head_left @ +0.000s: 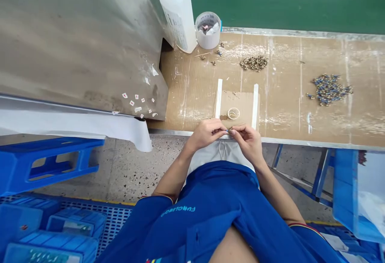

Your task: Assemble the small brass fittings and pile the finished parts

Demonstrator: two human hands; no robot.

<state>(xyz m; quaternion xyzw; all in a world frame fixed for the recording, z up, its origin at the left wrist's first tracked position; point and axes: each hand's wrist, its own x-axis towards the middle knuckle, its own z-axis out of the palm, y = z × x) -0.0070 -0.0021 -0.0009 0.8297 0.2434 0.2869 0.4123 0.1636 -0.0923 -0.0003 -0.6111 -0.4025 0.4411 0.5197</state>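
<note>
At the table's front edge, my left hand (209, 132) and my right hand (249, 139) meet fingertip to fingertip. Both are closed in a pinch on a small blue-and-brass metal part (229, 130), mostly covered by the fingers. Just beyond the fingers a small round dish (234, 113) with a thin yellowish line in it rests on a cardboard piece (245, 102) taped down at both sides. Farther off lies a pile of brass-coloured parts (254, 63). To its right is a larger heap of blue-and-brass parts (329, 90).
A white bottle with a blue cap (179, 16) stands at the back left beside a tape roll (208, 34) holding scraps. Near them lie a thin wooden stick (202, 54) and several loose parts. A metal housing (90, 42) bounds the left side. Blue stools (51, 158) stand below.
</note>
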